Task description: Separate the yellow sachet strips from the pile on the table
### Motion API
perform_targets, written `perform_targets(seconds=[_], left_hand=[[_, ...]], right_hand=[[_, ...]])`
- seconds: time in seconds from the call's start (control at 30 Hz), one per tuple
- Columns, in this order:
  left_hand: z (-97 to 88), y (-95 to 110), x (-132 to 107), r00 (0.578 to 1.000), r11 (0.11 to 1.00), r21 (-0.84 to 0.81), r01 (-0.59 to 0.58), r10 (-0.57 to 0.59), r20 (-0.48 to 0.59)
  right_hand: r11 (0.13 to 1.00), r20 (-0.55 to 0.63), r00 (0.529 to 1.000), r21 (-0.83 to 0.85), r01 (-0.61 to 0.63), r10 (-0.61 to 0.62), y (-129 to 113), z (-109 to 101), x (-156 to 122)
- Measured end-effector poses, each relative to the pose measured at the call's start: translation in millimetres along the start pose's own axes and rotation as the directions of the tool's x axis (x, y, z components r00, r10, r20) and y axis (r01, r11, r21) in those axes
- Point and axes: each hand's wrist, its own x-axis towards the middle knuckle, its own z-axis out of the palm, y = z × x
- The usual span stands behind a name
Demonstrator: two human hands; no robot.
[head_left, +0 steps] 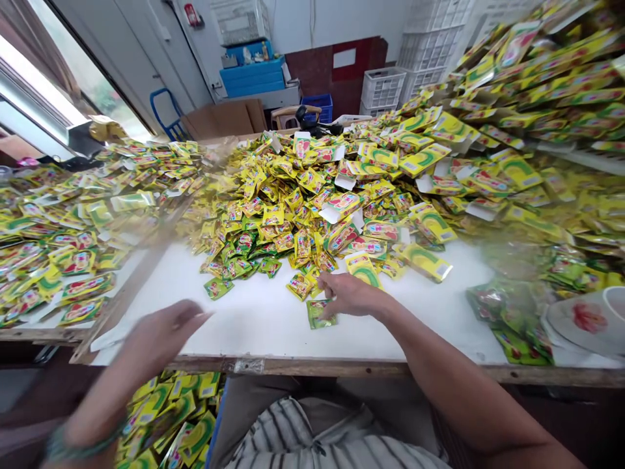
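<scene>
My right hand (346, 294) reaches over the table with its fingers and thumb apart. Its thumb side lies over the edge of a flat green sachet (317, 315). The fingertips are beside small yellow sachets (299, 286) at the front of a heap. My left hand (168, 326), slightly blurred, hovers above the white tabletop (239, 326) with fingers loosely bent and nothing visible in them. Between the hands, another green sachet (218, 288) lies at the heap's front edge, near more green sachets (239, 267). Flat yellow boxes (426, 262) lie right of my right hand.
A large pile of yellow boxes (517, 176) rises on the right. Beside it stand a white flowered cup (588, 319) and a plastic bag of green sachets (512, 319). A wooden strip (131, 280) borders the left pile. Below the table edge is a container of yellow boxes (170, 417).
</scene>
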Motion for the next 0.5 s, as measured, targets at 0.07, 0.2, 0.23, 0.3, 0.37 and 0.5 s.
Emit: perform_targets(seconds=[0.07,0.2,0.23,0.3,0.37,0.5], left_hand=[[35.7,55.1,24.5,0.998,0.998,-0.003,-0.063,0.063,-0.014],[100.9,120.6,64.8,0.973,0.973,-0.042,-0.228,0.225,-0.057],[112.0,126.3,70.4,0.965,0.963,-0.064,-0.261,0.258,-0.056],[125.3,129.3,76.2,0.963,0.953,-0.142,-0.269,0.266,-0.037],[129.1,126.8,76.6,0.977,0.947,-0.241,-0.210,0.213,-0.015],[127.5,125.4,70.6,0.996,0.833,-0.548,-0.074,0.084,-0.007]], right_hand=[[0.995,-0.010,0.999,-0.094,0.041,-0.042,2.8,3.4,1.5],[0.974,-0.008,0.996,-0.208,0.090,-0.094,4.2,10.7,4.1],[0.980,-0.014,0.997,-0.183,0.071,-0.075,4.6,11.1,4.5],[0.997,-0.034,0.999,-0.081,0.013,-0.015,6.5,10.0,5.3],[0.998,-0.072,0.997,0.058,-0.011,0.015,9.9,7.4,6.5],[0.929,-0.295,0.955,0.354,0.106,0.004,18.0,4.4,12.8]])
